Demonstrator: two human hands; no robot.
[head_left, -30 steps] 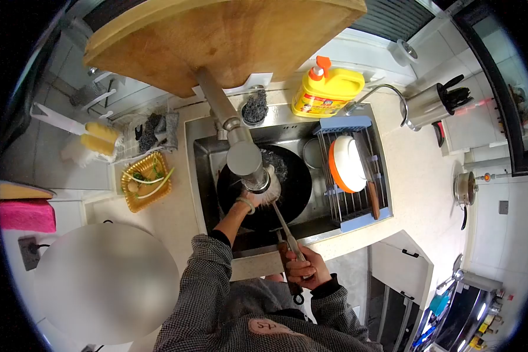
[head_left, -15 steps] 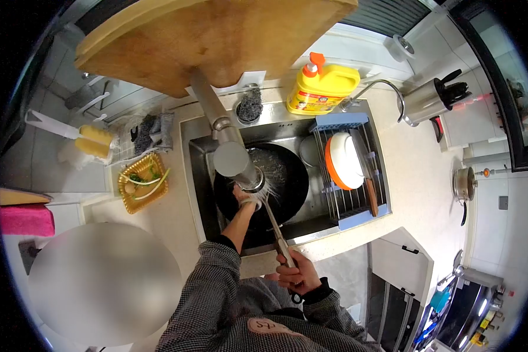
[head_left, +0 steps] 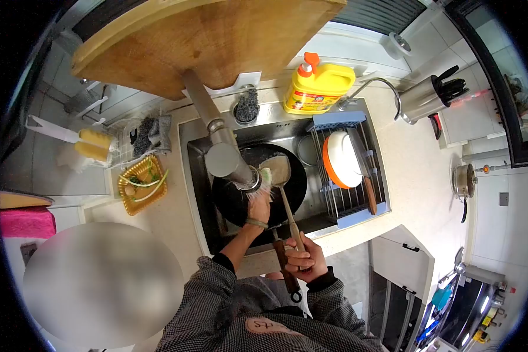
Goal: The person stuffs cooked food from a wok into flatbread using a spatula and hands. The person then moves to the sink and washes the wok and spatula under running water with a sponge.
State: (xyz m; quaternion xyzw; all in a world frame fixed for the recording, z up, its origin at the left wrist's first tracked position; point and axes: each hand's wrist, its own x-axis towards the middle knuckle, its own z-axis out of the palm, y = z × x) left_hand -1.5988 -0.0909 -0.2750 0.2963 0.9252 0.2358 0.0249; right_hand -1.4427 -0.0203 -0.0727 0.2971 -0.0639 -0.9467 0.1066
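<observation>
My right hand (head_left: 304,259) is closed round the handle of a metal spatula (head_left: 277,167), whose broad head is over the black wok (head_left: 294,196) in the sink. Beside that head, under the running tap (head_left: 234,167), my left hand (head_left: 260,206) grips a pale green-and-white sponge (head_left: 266,177). Water splashes over its fingers and partly hides them. The wok's brown handle (head_left: 284,267) sticks out over the sink's front edge, just left of my right hand.
A blue-ended rack (head_left: 349,221) in the right of the sink (head_left: 317,205) holds a white-and-orange bowl (head_left: 343,159) and a knife (head_left: 369,190). A yellow bottle (head_left: 320,88) and steel scrubber (head_left: 247,107) stand behind. Left is a yellow basket (head_left: 142,202) with scallions.
The spatula's head has risen into sight over the wok, by the sponge. My left hand has shifted right, and my right hand has moved slightly right and up.
</observation>
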